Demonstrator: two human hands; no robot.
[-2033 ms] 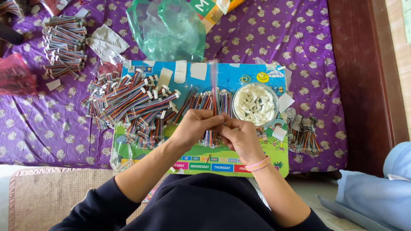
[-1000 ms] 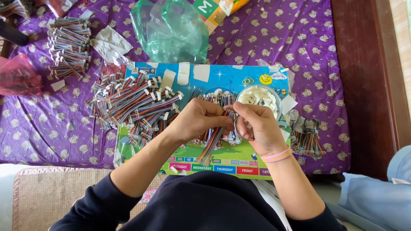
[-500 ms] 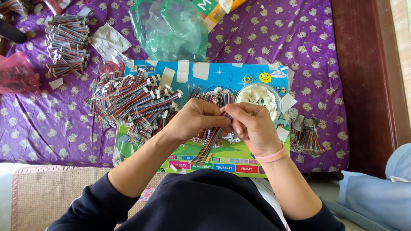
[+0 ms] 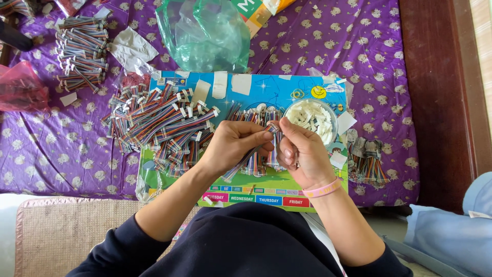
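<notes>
A: Left hand (image 4: 233, 146) grip?
B: Closed on a flat rainbow-coloured ribbon cable (image 4: 246, 159), slanting over the colourful picture board (image 4: 266, 187).
A: Right hand (image 4: 302, 151)?
B: Fingertips pinch the cable's far end, likely steadying it. Round clear bowl of small white plastic connectors (image 4: 311, 119) sits just right, probably for easy reach.

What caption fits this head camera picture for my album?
Left hand and right hand hold a rainbow ribbon cable over a colourful board, beside a bowl of white connectors.

Purple cloth (image 4: 328, 56): board (image 4: 287, 92), wire bundles (image 4: 82, 46).
</notes>
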